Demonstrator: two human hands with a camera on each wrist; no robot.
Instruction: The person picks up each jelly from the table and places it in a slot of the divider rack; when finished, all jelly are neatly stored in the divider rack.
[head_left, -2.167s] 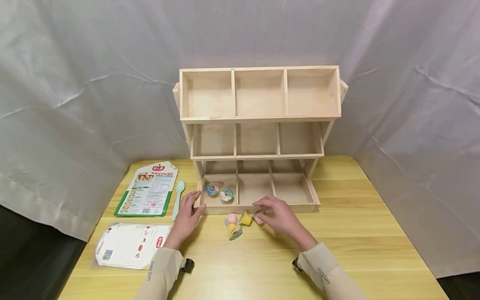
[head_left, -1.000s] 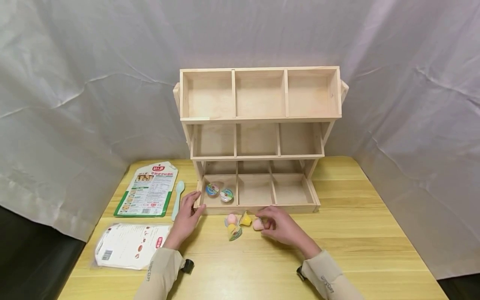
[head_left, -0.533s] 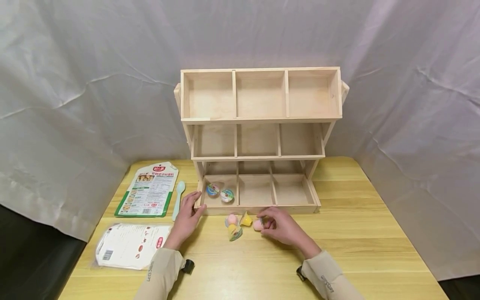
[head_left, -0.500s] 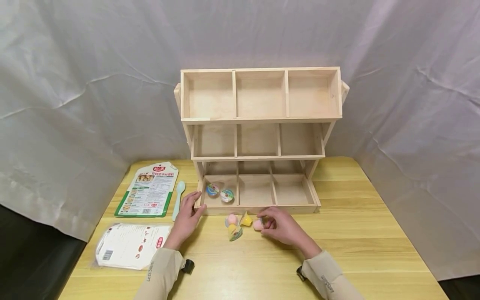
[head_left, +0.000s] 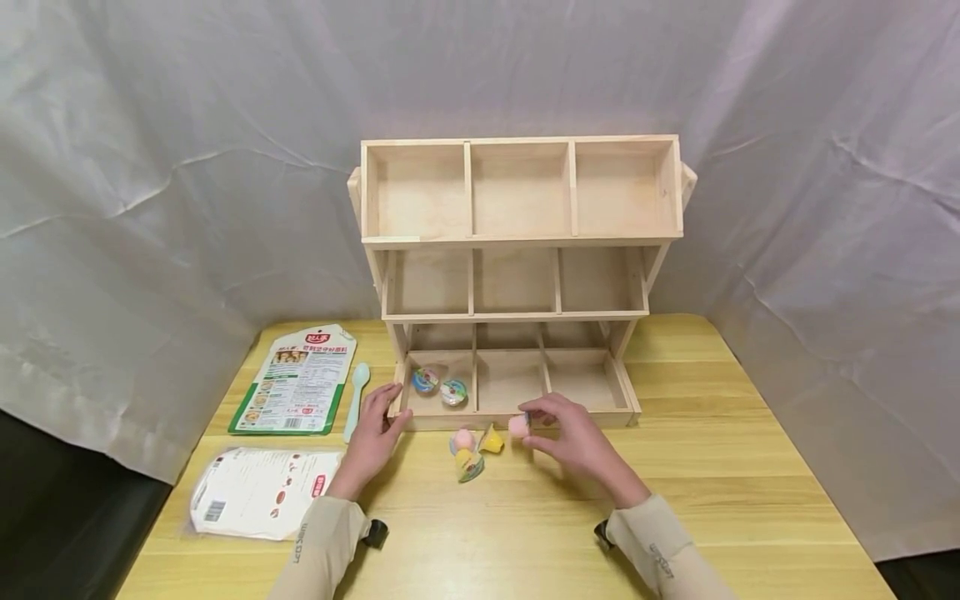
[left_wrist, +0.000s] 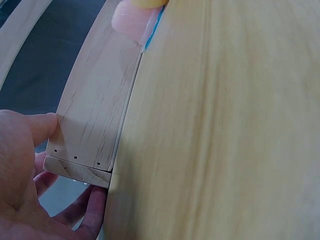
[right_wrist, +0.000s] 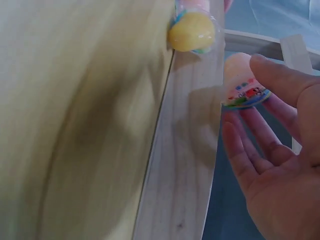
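Observation:
My right hand pinches a pink jelly cup by the front board of the wooden rack. In the right wrist view this jelly cup sits between thumb and fingers, its printed lid downward. My left hand holds the rack's front left corner; the left wrist view has the thumb on the front board and the fingers round the side. On the table before the rack lie another pink jelly cup and two yellow jelly cups. The bottom left compartment holds two jelly cups with their lids up.
The rack has three tiers of three compartments. Left of it on the table lie a green-and-white seasoning pouch, a pale green spoon and a white packet. Grey curtain surrounds the table's back and sides.
My right hand has taken hold of the pink jelly cup and moved it up from the table, toward the rack's front board. The left hand has stayed at the corner.

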